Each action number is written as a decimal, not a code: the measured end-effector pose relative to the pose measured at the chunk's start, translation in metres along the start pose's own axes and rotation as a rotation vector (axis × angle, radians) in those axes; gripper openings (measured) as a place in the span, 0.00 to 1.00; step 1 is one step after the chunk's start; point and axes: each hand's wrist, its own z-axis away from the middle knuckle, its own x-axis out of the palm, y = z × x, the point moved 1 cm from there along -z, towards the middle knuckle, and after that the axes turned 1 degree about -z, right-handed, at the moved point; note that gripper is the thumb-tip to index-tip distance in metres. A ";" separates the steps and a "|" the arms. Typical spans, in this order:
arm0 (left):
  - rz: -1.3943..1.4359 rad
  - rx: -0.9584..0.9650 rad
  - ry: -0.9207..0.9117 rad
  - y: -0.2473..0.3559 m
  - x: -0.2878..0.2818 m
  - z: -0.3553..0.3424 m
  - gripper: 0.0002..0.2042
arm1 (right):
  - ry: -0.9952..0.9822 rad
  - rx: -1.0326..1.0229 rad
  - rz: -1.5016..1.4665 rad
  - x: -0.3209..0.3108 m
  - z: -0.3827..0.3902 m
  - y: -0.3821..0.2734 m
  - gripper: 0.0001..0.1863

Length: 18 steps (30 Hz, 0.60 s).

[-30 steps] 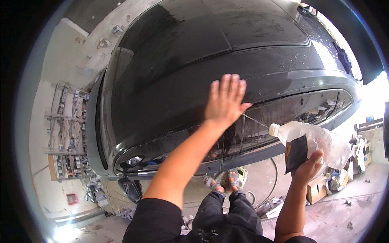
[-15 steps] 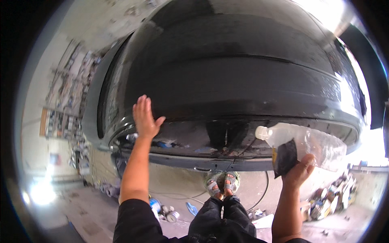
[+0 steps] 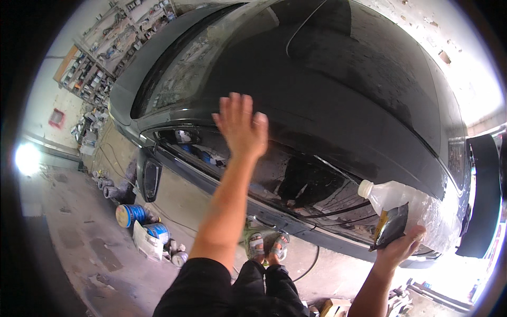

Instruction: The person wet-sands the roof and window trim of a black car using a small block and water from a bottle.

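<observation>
A dark car roof fills the middle of the view, with smeared, wet-looking patches on it. My left hand reaches over the roof's near edge, palm down and fingers stretched out, holding nothing. It appears to lie on the roof surface. In my right hand is a large see-through plastic bottle with a white cap, tilted with its cap toward the left. The same hand grips a dark, bent sheet with a yellowish edge, which looks like sandpaper, against the bottle's side.
Below the roof are the car's side windows and its side mirror. Blue paint cans and other containers stand on the floor at left. A dark hose curves beside my feet. Crowded shelves line the far left wall.
The view has turned, so the car now slants down to the right. My left hand has shifted right along the roof, still flat. My right hand keeps hold of the bottle and sheet.
</observation>
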 end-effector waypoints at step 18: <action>0.087 -0.081 -0.364 0.115 -0.031 -0.004 0.32 | 0.016 0.019 -0.048 0.056 -0.011 -0.003 0.33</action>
